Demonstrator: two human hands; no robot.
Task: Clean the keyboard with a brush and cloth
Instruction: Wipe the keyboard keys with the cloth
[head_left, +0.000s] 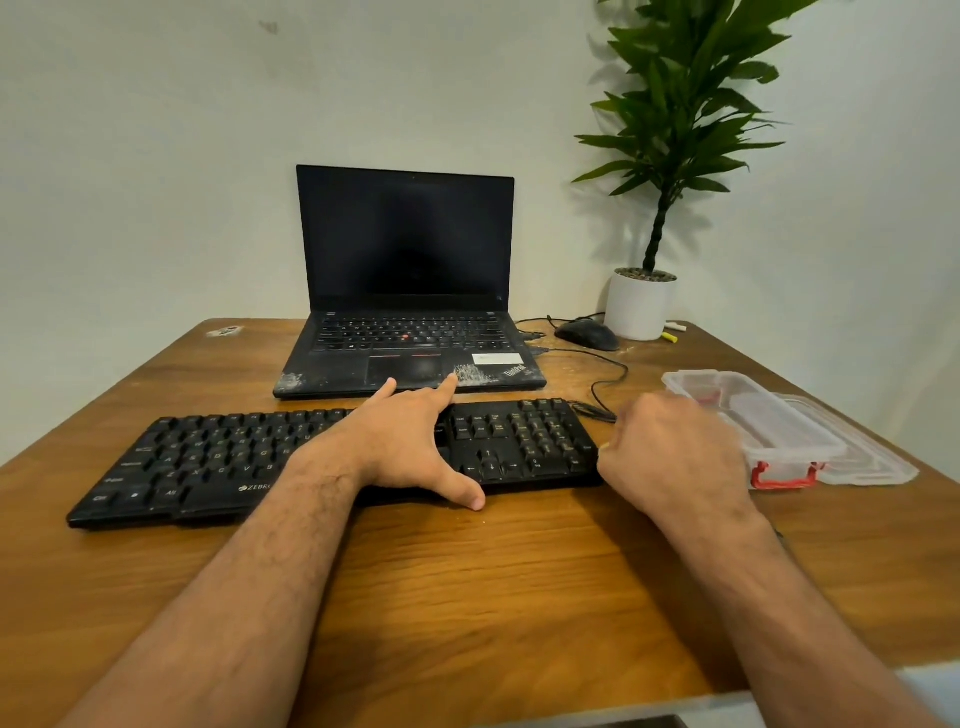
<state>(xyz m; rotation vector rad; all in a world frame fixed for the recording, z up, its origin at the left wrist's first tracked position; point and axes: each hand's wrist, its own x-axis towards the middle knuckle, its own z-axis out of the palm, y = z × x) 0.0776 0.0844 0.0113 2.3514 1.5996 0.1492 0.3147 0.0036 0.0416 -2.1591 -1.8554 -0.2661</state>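
Note:
A black wired keyboard (218, 457) lies across the wooden table in front of me. My left hand (410, 441) rests flat on its middle with the fingers spread; the thumb lies at the front edge and the fingertips reach past the back edge toward the laptop. My right hand (670, 452) hovers just off the keyboard's right end with its fingers curled into a loose fist. I see nothing in it, and its palm side is hidden. No brush or cloth shows.
An open black laptop (405, 291) with white dust on its palm rest stands behind the keyboard. To the right lie a clear plastic box (748, 415) with a red clasp and its lid (862, 457). A black mouse (587, 334) and a potted plant (641, 304) stand at the back right.

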